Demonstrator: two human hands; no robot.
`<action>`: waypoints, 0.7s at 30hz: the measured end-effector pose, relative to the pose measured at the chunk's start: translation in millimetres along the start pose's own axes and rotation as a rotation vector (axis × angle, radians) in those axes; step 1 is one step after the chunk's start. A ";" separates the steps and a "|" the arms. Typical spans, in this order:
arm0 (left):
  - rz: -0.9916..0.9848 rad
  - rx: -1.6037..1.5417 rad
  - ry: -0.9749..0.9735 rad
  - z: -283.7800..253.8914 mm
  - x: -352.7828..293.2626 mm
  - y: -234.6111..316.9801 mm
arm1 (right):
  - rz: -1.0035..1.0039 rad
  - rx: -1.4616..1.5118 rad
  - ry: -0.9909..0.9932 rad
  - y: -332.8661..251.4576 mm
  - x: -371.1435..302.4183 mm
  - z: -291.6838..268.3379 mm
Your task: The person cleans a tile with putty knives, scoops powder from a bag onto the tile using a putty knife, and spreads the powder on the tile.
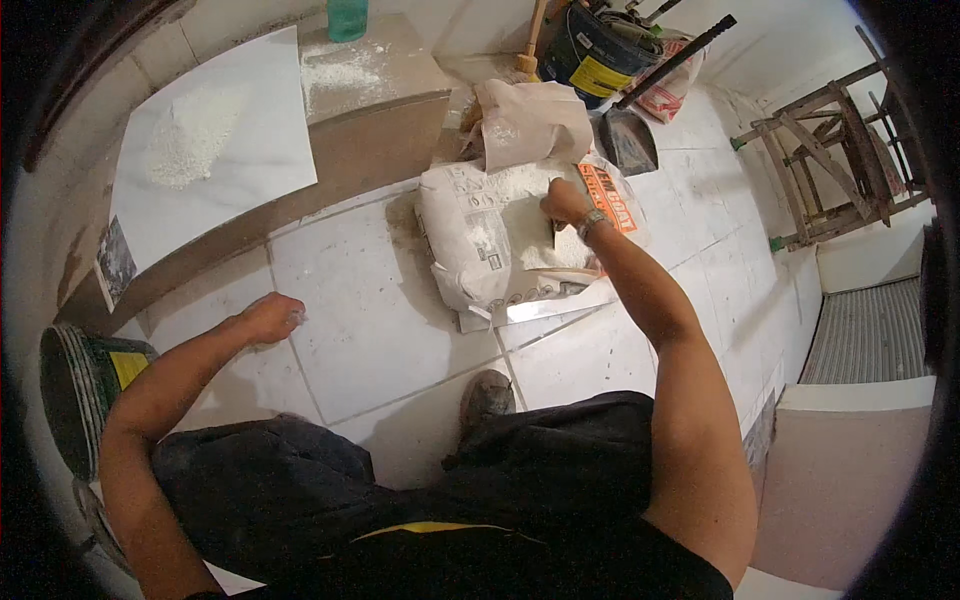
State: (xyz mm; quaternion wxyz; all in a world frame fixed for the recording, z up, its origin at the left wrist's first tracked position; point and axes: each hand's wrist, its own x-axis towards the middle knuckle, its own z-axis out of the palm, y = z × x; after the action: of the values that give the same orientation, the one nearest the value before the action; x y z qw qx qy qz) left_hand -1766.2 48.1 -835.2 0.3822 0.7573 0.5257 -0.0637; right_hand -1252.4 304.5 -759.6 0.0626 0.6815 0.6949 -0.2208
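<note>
One curled right hand (568, 203), its hold unclear, works over an open bag (452, 225), apparently scooping powder (527, 181), which calls for a level lift; the left hand (270, 318) curls, hold also unclear.

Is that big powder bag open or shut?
Open. The bag has a wide opening facing up, and white powder shows in it, near the right hand.

We see large capital letters on the orange panel (608, 197) at the right side of the open paper sack (452, 245), and dark print with a small boxed block on its pale left part. We also find yellow labels on the black bucket (568, 48) at the back and the dark bucket (68, 400) at left, their print too small to read.
</note>
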 end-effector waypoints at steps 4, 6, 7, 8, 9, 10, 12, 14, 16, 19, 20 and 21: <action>0.032 0.012 0.054 -8.5 -5.2 3.4 | -0.232 0.056 0.129 41.4 9.3 -26.3; 0.021 -0.005 0.081 -11.4 -9.2 6.0 | 0.068 0.242 0.040 75.6 26.1 -19.1; -0.018 -0.050 0.055 -14.5 -3.3 16.2 | 0.088 0.238 0.052 113.0 35.0 -15.2; -0.040 -0.092 0.031 -17.3 7.5 26.3 | -0.227 -0.530 0.050 158.0 40.0 -15.9; -0.032 -0.085 0.033 -13.4 9.0 21.2 | -0.562 -1.285 0.019 174.5 46.3 -12.5; -0.054 -0.046 0.027 -6.9 -6.3 5.8 | -0.470 -0.881 0.006 157.3 54.9 9.5; -0.065 -0.039 -0.013 -2.4 -1.6 7.1 | -0.568 -0.723 0.146 179.7 57.6 30.3; -0.022 -0.002 0.005 3.4 -0.9 3.3 | -0.639 -0.869 0.223 172.5 62.7 49.3; -0.080 -0.022 -0.002 0.0 -22.2 -1.3 | -0.605 -0.679 0.193 121.4 65.1 79.1; -0.062 -0.032 -0.070 -16.3 9.7 32.1 | -0.709 -0.621 0.236 165.4 59.4 62.7; -0.021 -0.031 -0.068 -16.7 24.8 38.1 | -0.787 -0.615 0.264 186.9 54.3 51.9; -0.012 -0.010 -0.041 -19.2 13.6 30.2 | -0.818 -0.585 0.271 158.9 56.6 56.6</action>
State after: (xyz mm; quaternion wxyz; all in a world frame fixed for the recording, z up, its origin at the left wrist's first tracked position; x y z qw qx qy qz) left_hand -1740.6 66.0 -813.0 0.3964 0.7508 0.5224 -0.0789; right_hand -1113.2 330.2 -867.4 0.0685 0.3306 0.9389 0.0666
